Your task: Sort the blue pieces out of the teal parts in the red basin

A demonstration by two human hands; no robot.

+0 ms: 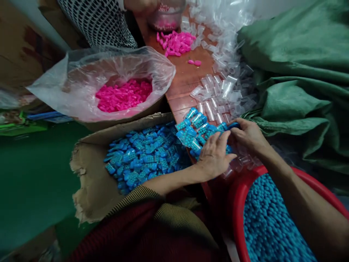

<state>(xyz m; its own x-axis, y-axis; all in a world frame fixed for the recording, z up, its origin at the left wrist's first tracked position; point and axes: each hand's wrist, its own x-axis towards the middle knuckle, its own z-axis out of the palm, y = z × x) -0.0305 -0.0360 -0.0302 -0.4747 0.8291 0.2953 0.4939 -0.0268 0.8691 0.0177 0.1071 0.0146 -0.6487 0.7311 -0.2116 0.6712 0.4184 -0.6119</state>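
Note:
My left hand (214, 156) lies with fingers stretched out against the near side of a pile of small clear containers with blue caps and blue beads (192, 133), at the table's edge. Just to its right, my right hand (249, 136) pinches a small blue piece (233, 125), partly hidden by the fingers; its exact kind is not clear. Beyond the pile lie many clear plastic tubes (209, 109). Directly left of the table, a torn cardboard box (92, 182) holds many more of the blue-filled containers (147, 154).
A red tub (240, 203) of blue beads (272, 225) stands below my right forearm. Pink pieces fill a plastic-lined box (122, 96); others lie on the wooden table (177, 92). Another person's hand (141, 5) is near a clear bowl (166, 18). Green sacks (300, 91) bulge at right.

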